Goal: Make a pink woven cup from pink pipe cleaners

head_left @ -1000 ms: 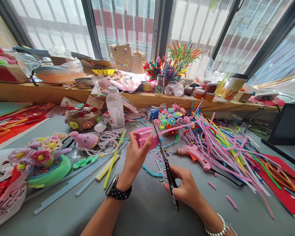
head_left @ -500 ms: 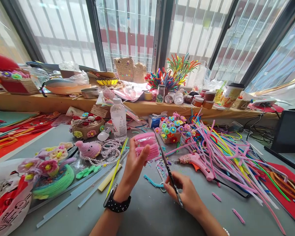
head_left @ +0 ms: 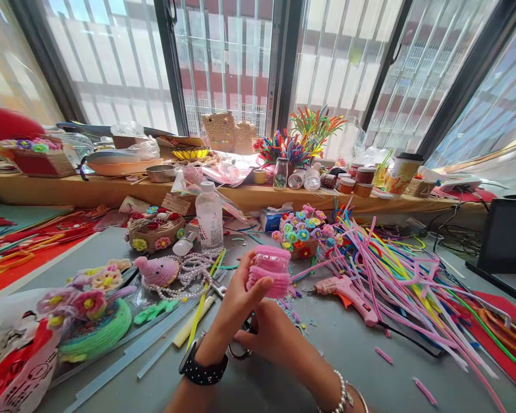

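My left hand [head_left: 236, 301] is raised over the grey table [head_left: 284, 378], its fingers pinched on a pink fuzzy pipe-cleaner piece [head_left: 270, 273] shaped like a small coiled cup. My right hand [head_left: 272, 337] lies low on the table just below and behind the left wrist, fingers curled. A handle ring of the scissors [head_left: 239, 351] shows at its fingertips; the blades are mostly hidden behind my left hand. A black watch [head_left: 202, 367] sits on my left wrist and a bead bracelet [head_left: 341, 393] on my right.
A pink glue gun [head_left: 346, 289] and a big spread of coloured pipe cleaners [head_left: 404, 275] lie to the right. A water bottle [head_left: 209, 217], flower baskets [head_left: 152, 231], a pink knitted figure [head_left: 157, 271] with pearls and glue sticks [head_left: 189, 324] lie left. A cluttered wooden sill runs behind.
My right hand has swung the scissors down from upright beside the pink piece and moved left under my left wrist. My left hand moved the pink piece slightly right. The view tilted up.
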Action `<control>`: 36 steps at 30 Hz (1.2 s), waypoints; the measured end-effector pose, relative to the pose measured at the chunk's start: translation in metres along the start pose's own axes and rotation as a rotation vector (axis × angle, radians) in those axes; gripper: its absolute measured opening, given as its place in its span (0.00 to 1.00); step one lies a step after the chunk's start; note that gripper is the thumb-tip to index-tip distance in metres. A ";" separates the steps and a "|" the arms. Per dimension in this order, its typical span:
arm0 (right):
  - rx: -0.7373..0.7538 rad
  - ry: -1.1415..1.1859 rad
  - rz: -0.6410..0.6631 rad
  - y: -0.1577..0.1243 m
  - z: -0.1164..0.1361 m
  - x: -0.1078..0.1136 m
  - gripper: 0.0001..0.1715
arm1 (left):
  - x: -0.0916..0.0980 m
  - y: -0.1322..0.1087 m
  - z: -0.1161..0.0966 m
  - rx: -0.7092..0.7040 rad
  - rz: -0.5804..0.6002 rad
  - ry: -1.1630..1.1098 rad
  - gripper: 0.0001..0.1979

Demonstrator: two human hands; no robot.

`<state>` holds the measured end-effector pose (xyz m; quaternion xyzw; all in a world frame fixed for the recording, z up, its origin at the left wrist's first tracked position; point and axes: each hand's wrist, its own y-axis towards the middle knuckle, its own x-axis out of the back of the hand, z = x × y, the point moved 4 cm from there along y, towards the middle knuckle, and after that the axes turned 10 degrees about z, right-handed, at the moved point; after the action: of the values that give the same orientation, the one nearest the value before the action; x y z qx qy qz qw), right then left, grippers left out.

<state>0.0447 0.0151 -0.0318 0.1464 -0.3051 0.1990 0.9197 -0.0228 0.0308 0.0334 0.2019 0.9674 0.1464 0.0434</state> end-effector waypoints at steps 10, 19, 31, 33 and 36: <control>0.101 0.126 -0.034 -0.024 -0.005 0.089 0.37 | 0.004 0.004 0.009 0.083 0.049 0.105 0.34; 0.275 0.074 -0.134 -0.031 0.002 0.100 0.31 | -0.012 0.004 0.022 0.213 0.129 -0.048 0.35; 0.342 0.019 -0.165 -0.034 0.008 0.104 0.32 | -0.015 0.008 0.029 0.222 0.133 -0.167 0.29; 0.343 0.114 -0.119 -0.034 0.007 0.107 0.30 | -0.013 0.008 0.026 0.235 0.133 -0.104 0.30; 0.282 0.217 -0.181 -0.034 0.002 0.112 0.19 | -0.011 0.007 0.025 0.274 0.163 -0.008 0.29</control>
<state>0.1414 0.0160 0.0339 0.2785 -0.1591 0.1710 0.9316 -0.0066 0.0395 0.0123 0.2843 0.9586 0.0155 0.0074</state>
